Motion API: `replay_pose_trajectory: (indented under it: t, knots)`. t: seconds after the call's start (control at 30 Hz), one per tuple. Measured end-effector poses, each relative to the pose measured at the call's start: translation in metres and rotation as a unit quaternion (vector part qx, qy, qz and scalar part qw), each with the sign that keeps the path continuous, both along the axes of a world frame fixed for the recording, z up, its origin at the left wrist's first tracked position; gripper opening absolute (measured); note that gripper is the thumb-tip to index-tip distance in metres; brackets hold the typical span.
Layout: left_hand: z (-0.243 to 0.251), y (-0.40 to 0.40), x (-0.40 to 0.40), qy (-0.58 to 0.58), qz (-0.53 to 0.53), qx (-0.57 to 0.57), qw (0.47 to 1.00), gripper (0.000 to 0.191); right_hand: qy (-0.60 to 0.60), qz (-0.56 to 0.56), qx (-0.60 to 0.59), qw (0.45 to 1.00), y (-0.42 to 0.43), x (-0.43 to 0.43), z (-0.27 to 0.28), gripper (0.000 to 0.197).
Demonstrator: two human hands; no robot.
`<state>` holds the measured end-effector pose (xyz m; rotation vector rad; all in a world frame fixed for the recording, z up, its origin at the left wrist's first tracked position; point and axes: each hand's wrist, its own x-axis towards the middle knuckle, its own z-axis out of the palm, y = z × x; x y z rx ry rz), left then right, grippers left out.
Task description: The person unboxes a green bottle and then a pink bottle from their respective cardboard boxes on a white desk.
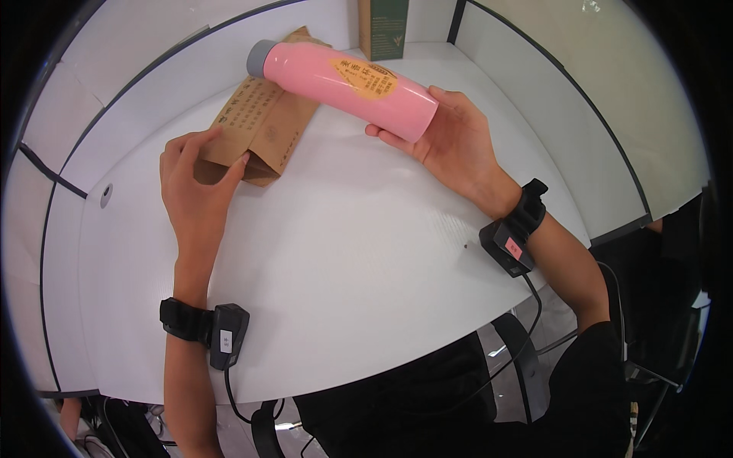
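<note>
My right hand (452,140) holds a pink bottle (349,89) near its base, fingers below and thumb above. The bottle lies tilted in the air, its grey cap (261,58) pointing to the upper left, and it bears a yellow printed oval. Below and behind the capped end is a brown kraft-paper bag or sleeve (263,123) with writing on it. Its opened end faces me. With thumb and fingers my left hand (200,166) grips the edges of that opening. The bag's far end shows partly behind the bottle.
A green and brown box (383,28) stands at the back of the white table (343,257), against the partition. White panels (544,109) with dark edges enclose the sides. Both wrists carry strapped black devices with cables. Parts of other people show at the lower left and right.
</note>
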<state>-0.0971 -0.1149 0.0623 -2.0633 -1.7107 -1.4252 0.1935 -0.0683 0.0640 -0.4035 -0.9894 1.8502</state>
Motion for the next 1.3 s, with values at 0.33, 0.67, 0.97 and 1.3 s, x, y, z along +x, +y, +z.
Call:
replay_pose_trajectory:
  t: [0.33, 0.67, 0.97, 1.3]
  knots:
    - [-0.002, -0.002, 0.006, 0.052, -0.127, -0.065, 0.988, 0.034, -0.014, -0.006, 0.0, 1.0, 0.001, -0.002, 0.0, 0.053]
    - [-0.003, -0.002, 0.001, -0.053, -0.072, -0.151, 0.984, 0.042, 0.012, -0.006, -0.021, 1.0, 0.001, -0.004, -0.001, 0.053]
    - [0.004, -0.006, 0.008, 0.115, -0.072, -0.011, 0.991, 0.045, 0.02, -0.024, -0.035, 0.999, 0.001, -0.003, 0.0, 0.052]
    - [0.006, -0.007, 0.009, 0.104, -0.087, -0.021, 0.991, 0.046, 0.002, 0.007, 0.021, 1.0, 0.001, -0.004, -0.001, 0.056]
